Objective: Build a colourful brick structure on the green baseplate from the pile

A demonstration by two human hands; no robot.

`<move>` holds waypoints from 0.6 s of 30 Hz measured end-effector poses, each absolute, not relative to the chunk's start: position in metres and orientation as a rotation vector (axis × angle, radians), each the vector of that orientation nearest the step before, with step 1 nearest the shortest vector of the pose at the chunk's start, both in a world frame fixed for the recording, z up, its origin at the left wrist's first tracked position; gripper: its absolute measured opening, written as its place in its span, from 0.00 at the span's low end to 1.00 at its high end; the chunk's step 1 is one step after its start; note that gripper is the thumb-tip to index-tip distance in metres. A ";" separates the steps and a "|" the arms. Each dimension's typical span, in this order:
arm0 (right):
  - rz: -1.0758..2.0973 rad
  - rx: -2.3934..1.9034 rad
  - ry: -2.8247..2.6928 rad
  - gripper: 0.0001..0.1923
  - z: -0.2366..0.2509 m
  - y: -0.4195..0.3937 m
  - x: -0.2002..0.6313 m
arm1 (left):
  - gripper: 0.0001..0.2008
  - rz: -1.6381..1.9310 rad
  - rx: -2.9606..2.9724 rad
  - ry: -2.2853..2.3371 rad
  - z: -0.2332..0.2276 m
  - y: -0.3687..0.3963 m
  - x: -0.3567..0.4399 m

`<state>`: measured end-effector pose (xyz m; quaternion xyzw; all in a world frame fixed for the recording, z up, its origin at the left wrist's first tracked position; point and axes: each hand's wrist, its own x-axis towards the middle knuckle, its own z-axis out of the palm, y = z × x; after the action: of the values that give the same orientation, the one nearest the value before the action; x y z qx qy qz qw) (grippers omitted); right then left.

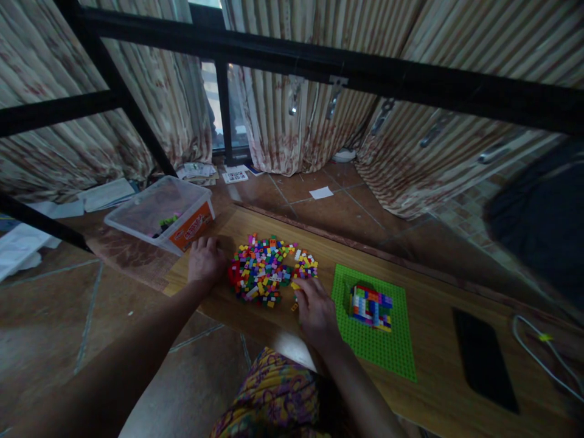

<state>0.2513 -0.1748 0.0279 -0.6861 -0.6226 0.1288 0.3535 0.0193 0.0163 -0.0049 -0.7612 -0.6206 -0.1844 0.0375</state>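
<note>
A heap of small multicoloured toy bricks (262,267) lies spread on the wooden bench. My right hand (318,313) is at the heap's near right side, thumb and fingers closed on a small yellow brick (296,285). My left hand (206,261) rests on the bench left of the heap, its fingers a little apart and nothing visible in them. To the right of my right hand is a green baseplate (396,353), bearing a low build of red, white, blue and yellow bricks (371,307). A loose orange brick (294,307) lies close to my right fingers.
Beyond my left hand stands a clear plastic box (157,210) with an orange label and a few pieces inside. A dark phone-like slab (484,359) and a white cable (531,325) lie at the bench's right. Black metal bars (319,58) cross in front of striped curtains (283,140).
</note>
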 end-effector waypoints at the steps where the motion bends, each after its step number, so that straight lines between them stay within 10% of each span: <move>1: 0.344 -1.757 -1.580 0.12 0.029 -0.175 0.252 | 0.15 -0.566 -2.339 -1.902 -0.005 0.017 0.019; 18: 0.383 -1.619 -1.337 0.09 0.032 -0.184 0.245 | 0.15 -0.555 -2.340 -1.869 -0.007 0.018 0.018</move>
<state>0.2453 -0.1844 0.0324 -0.6642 -0.5488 0.1571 0.4826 0.0178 0.0180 -0.0069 -0.7673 -0.6130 -0.1820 0.0479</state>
